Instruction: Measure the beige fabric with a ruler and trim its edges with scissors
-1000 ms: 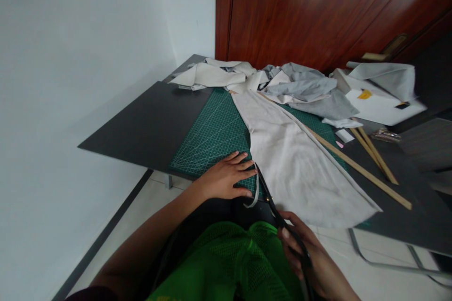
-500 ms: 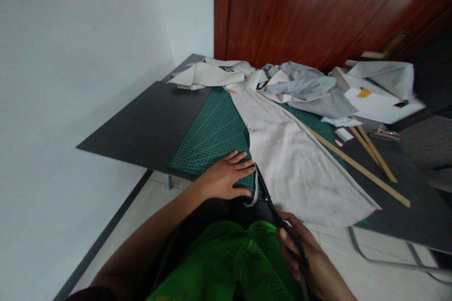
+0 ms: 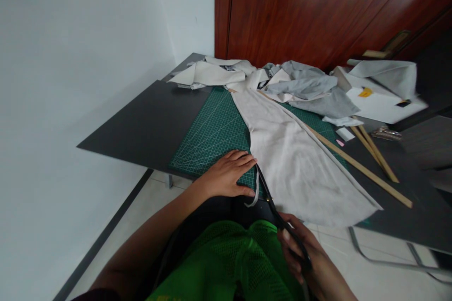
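Note:
Pale grey fabric lies lengthwise over a green cutting mat, overhanging the near table edge. My right hand is closed round the handles of black scissors, whose blades point away from me along the fabric's left edge. A thin cut strip of the same cloth dangles beside the blades. My left hand lies flat with fingers stretched out on the mat, its fingertips at the fabric edge close to the scissor tips.
Crumpled grey cloth pieces are heaped at the table's back. A wooden ruler runs along the fabric's right side, with more wooden strips beyond. A white box stands at the back right. The dark tabletop reaches the wall.
My left fingers have come slightly closer together at the fabric edge. The scissors and cloth look almost unchanged; the view has shifted a little.

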`<state>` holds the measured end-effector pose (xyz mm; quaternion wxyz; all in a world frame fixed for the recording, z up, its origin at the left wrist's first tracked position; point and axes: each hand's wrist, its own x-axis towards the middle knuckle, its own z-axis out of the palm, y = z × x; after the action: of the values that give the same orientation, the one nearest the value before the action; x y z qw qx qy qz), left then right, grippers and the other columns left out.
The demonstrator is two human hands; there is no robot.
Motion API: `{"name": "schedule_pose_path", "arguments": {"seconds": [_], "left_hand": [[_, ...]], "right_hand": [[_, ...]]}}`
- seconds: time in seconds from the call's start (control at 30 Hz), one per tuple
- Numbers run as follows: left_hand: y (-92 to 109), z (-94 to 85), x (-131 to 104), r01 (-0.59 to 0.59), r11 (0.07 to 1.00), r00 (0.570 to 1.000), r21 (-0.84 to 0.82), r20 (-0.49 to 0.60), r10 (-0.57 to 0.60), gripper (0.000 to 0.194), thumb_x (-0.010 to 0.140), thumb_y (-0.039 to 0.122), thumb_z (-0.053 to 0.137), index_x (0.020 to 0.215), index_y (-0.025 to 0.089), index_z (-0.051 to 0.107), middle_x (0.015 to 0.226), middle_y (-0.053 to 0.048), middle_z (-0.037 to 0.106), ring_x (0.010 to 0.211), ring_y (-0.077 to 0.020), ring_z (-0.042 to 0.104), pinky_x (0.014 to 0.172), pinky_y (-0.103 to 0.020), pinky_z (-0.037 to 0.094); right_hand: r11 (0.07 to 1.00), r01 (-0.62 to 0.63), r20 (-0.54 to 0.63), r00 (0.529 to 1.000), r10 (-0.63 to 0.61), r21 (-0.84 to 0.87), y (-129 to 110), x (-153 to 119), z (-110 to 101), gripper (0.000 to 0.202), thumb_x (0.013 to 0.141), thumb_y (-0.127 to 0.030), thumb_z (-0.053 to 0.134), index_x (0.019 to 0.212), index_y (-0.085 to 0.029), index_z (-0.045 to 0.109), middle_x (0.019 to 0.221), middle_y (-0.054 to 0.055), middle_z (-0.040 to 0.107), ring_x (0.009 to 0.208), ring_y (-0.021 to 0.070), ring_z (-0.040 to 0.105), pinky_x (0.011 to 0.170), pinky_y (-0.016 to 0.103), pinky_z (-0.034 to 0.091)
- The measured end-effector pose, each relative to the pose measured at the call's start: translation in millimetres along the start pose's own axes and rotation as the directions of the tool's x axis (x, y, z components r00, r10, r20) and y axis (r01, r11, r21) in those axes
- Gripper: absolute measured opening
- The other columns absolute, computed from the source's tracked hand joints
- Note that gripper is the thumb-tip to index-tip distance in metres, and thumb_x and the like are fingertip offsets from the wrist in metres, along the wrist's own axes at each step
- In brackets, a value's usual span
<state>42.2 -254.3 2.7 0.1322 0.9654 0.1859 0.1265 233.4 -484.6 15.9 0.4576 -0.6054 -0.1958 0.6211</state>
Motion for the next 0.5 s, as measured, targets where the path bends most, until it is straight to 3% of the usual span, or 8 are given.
{"name": "schedule_pose_path", "arguments": {"seconds": [0.33,0.5], "left_hand": [[-0.7,1.1,1.5,-0.008,1.0,0.999,-0.028,-0.031,0.007,0.096,0.086,0.077,0.071,0.158,0.019,0.047,0.155,-0.012,0.056,0.149,-0.0345,0.045,0.129,-0.049,0.028],[1.2,1.2,1.1,0.0,1.0,1.0,-0.01,-0.028,0.0,0.088,0.086,0.075,0.073,0.152,0.02,0.054,0.154,-0.012,0.058,0.151,-0.0351,0.043,0.13,-0.05,0.028]], "right_hand": [[0.997,-0.006,-0.023,1.0,0.007,0.071,-1.8,-4.8,0.6,0.063,0.075,-0.064,0.09,0.114,-0.023,0.063,0.071,-0.009,0.051,0.044,0.0031,0.035,0.035,0.014,0.027],[0.997,-0.031,-0.024,0.999,0.033,0.076,0.6,-6.3,-4.0,0.068,0.074,-0.066,0.09,0.119,-0.022,0.063,0.072,-0.008,0.053,0.044,0.0029,0.036,0.035,0.014,0.028]]}}
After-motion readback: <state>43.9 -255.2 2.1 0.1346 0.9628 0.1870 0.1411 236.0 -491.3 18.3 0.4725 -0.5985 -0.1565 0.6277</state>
